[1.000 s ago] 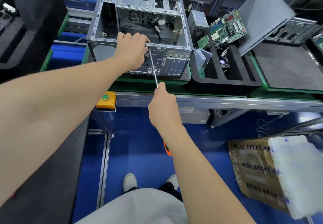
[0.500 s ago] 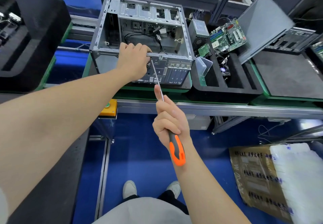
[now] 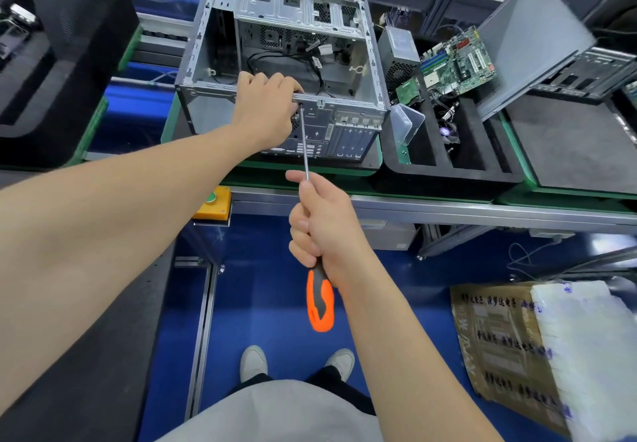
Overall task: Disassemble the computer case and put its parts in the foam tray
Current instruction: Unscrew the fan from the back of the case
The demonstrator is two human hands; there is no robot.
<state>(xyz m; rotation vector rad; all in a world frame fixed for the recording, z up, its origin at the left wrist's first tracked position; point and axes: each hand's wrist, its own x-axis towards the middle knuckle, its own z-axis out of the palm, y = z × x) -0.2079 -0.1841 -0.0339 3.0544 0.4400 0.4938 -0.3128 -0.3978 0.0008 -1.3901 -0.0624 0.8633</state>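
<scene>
The open grey computer case (image 3: 344, 72) lies on the bench with its rear panel toward me and loose cables inside. My left hand (image 3: 265, 110) grips the case's near top rail, fingers curled over the edge. My right hand (image 3: 324, 224) holds an orange and black screwdriver (image 3: 320, 300); its long shaft reaches up to the rear panel just below my left hand's fingers. The black foam tray (image 3: 441, 172) sits right of the case and holds a power supply (image 3: 398, 52), a green motherboard (image 3: 455, 59), a small fan and a clear plastic box (image 3: 408, 122).
A grey side panel (image 3: 531, 45) leans over the tray's far right. A yellow box with a green button (image 3: 212, 205) is fixed to the bench's front edge. Black foam pads lie at left and right. A cardboard sheet and white foam (image 3: 551, 352) lie on the blue floor.
My right hand slid back down the screwdriver, so the orange handle now shows below it. My left hand stayed on the case rail. The camera view shifted slightly.
</scene>
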